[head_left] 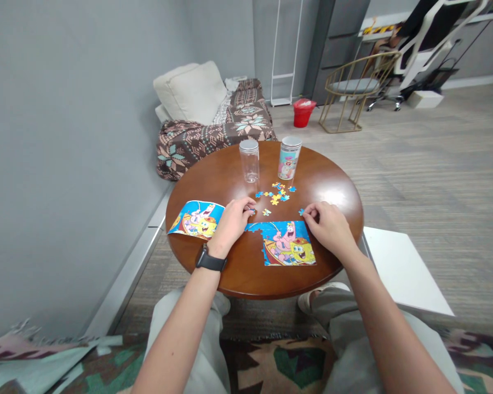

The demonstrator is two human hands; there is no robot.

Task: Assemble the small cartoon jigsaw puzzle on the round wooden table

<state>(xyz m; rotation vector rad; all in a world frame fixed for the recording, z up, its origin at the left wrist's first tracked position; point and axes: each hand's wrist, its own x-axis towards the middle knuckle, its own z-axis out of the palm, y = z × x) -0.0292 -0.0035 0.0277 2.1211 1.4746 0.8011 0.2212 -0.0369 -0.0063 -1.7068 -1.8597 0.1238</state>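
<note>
A blue jigsaw piece (251, 211) touches the curled fingers of our left hand (232, 221); a second blue piece (301, 212) sits just beside our curled right hand (326, 227). We cannot tell if either grips. The part-built puzzle (285, 243) lies between them on the round wooden table (230, 268).

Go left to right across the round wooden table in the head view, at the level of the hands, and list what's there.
Printed SpongeBob and Patrick picture sheet → left hand → partly assembled jigsaw puzzle → right hand
</note>
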